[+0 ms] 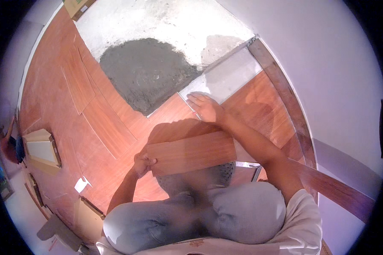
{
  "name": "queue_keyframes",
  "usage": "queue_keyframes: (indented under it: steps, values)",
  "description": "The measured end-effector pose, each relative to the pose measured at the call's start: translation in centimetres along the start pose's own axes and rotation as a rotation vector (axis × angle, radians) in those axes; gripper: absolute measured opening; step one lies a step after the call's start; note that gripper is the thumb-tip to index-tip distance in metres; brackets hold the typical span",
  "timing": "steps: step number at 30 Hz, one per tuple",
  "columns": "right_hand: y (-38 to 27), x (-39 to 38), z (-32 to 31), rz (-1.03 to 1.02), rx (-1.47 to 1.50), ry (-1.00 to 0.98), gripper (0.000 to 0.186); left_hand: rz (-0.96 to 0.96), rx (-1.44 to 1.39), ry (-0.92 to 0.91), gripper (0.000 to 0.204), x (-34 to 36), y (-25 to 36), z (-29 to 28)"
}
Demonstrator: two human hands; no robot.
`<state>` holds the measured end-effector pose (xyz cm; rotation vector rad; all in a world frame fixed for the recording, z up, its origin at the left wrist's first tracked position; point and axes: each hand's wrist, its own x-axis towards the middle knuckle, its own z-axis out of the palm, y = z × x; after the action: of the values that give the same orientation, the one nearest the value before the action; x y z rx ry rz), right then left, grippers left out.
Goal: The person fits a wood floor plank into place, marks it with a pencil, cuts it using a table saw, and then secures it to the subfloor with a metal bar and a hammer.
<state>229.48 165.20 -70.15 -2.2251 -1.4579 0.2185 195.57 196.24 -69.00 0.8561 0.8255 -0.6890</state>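
The left hand (145,164) grips the left end of the plank (193,153) before the knees (251,210), while the right hand (206,108) lies open beside the pale strip (233,81); apparently one-ended support could let the plank tilt or slip.

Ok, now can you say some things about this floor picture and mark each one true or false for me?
1. The left hand holds one end of a reddish-brown plank. True.
2. The right hand grips that plank too. False: it is apart from it, beside the pale strip.
3. A dark grey patch lies beyond the hands. True.
4. The trousers are bright red. False: they look greyish-blue.
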Motion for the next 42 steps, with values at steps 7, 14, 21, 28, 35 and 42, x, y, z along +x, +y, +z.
queue_keyframes:
  steps: [7,14,21,28,35,42]
  values:
    - [1.0,-0.3,0.0,0.085,-0.099,0.058,0.05,-0.074,0.003,-0.024,0.063,0.8,0.9,0.0]
    - [1.1,-0.1,0.2,0.297,-0.173,0.208,0.056,-0.031,0.036,0.028,0.075,-1.4,3.0,3.1]
    - [0.4,-1.2,1.0,0.17,-0.101,0.177,0.055,0.046,-0.011,0.024,0.067,-0.5,2.1,3.4]
    - [0.1,-0.7,-2.8,0.122,0.06,-0.02,0.036,0.002,0.007,-0.004,0.074,-0.4,1.4,0.6]
    - [0.4,-1.3,-1.8,0.082,-0.005,0.126,0.028,-0.006,0.012,0.006,0.075,-0.5,2.1,2.4]
    - [-0.4,-2.6,0.1,0.115,-0.096,0.111,0.053,-0.035,0.036,0.092,0.058,-0.6,0.6,1.2]
